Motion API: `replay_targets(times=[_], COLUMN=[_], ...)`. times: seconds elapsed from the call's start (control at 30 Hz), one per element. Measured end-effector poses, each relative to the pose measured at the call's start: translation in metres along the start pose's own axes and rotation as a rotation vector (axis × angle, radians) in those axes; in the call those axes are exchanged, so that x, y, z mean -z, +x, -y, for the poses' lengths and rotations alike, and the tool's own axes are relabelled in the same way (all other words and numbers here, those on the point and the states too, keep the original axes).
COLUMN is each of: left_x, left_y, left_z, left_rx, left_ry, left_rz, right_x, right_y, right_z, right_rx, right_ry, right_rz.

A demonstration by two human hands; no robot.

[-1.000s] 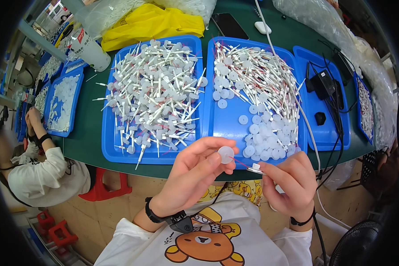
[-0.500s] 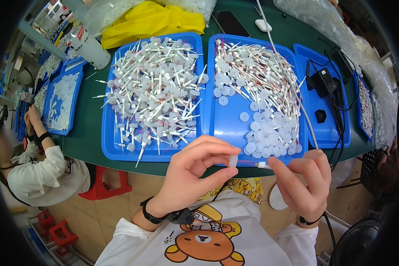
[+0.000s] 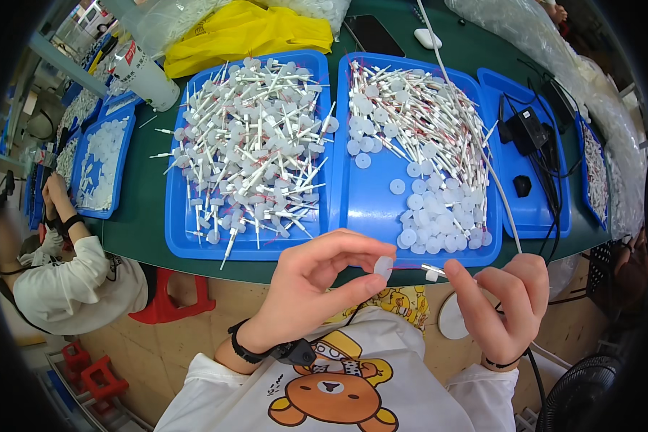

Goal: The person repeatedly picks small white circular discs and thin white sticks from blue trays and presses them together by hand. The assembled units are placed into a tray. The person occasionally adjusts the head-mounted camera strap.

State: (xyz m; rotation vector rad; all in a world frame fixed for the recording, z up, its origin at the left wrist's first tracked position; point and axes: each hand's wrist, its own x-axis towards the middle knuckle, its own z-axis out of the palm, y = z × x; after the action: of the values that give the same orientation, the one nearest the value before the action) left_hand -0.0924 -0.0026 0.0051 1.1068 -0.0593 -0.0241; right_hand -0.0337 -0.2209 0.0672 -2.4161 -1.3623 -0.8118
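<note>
My left hand (image 3: 313, 281) pinches a translucent round plastic disc (image 3: 384, 268) between thumb and fingertips. To its right, my right hand (image 3: 504, 306) grips a thin white stick-like part with a shiny metal section (image 3: 433, 271) between thumb and forefinger. Fine red wire stretches between this part and the disc. Both hands are above my lap, just in front of the table edge. Beyond them, a blue tray (image 3: 371, 216) holds loose translucent discs (image 3: 432, 219) and many white sticks with red wires (image 3: 417, 108). In the blue tray on the left (image 3: 176, 241) lie white sticks fitted with discs (image 3: 259, 151).
A white cable (image 3: 475, 129) runs across the right-hand tray. Farther right, another blue tray (image 3: 540, 223) carries a black adapter (image 3: 525, 133) and cords. A yellow bag (image 3: 252, 36), a cup (image 3: 144, 75) and a phone (image 3: 374, 36) are behind. A co-worker (image 3: 72, 266) sits at left.
My right hand has moved slightly right and down with the stick, widening its distance from the disc. The disc has tilted and dropped a little in my left hand.
</note>
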Motion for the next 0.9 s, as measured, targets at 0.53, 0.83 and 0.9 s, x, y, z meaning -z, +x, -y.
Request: replay_targets(times=[0.53,0.83,0.9], left_x=[-0.003,-0.002,-0.002], left_y=[0.000,0.003,0.002], left_z=[-0.004,0.003,0.002], left_rx=[0.024,-0.119,-0.096], left_ry=[0.012,0.085,0.071], left_rz=[-0.001,0.091,0.070], right_x=[-0.002,-0.010,-0.012], right_y=[-0.005,-0.002,0.000], right_z=[0.005,0.006,0.004], right_rx=[0.065,-0.035,-0.034], right_ry=[-0.067,0.289,0.338], right_rz=[-0.089,0.030,0.029])
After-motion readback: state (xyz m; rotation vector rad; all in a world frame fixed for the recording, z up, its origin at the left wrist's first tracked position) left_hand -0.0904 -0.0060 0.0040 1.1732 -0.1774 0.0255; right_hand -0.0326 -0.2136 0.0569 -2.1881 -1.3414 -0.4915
